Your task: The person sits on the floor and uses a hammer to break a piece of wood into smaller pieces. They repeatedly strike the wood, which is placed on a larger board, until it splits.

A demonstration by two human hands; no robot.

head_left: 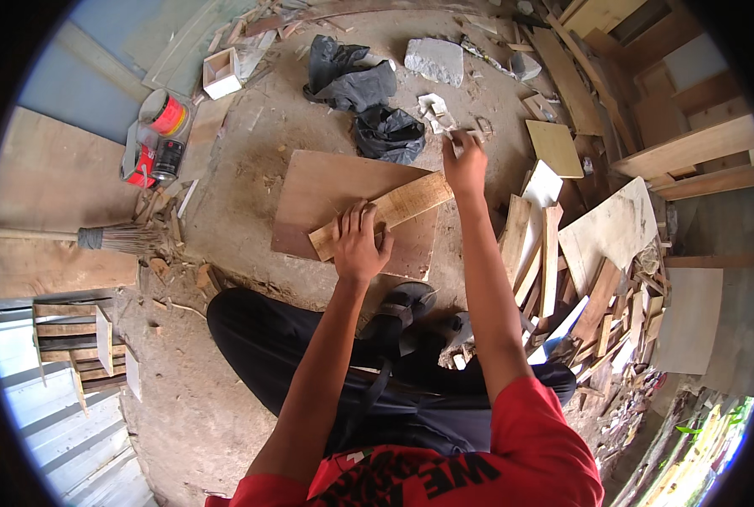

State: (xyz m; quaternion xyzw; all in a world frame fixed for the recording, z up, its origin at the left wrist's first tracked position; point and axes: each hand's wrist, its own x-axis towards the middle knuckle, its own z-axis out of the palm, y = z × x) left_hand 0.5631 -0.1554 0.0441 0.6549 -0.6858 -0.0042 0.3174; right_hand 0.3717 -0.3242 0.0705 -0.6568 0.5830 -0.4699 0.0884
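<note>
A short rough wooden plank (415,198) lies aslant on a brown plywood sheet (309,182) on the ground in front of me. My left hand (360,245) holds the plank near its left end, fingers over the top and thumb at the near side. Just beyond the plank's right end, my right hand (465,165) is raised with its fingers closed in a pinch. What sits between those fingertips, if anything, is too small to make out. A crumpled black plastic bag (389,133) lies past the plywood's far edge.
A pale stone block (434,62) and black cloth or plastic (347,78) lie farther off. Scrap boards (609,226) are heaped on the right. Cans (165,112) and a stick broom (111,238) are on the left. My sandalled foot (402,304) is close to the plywood.
</note>
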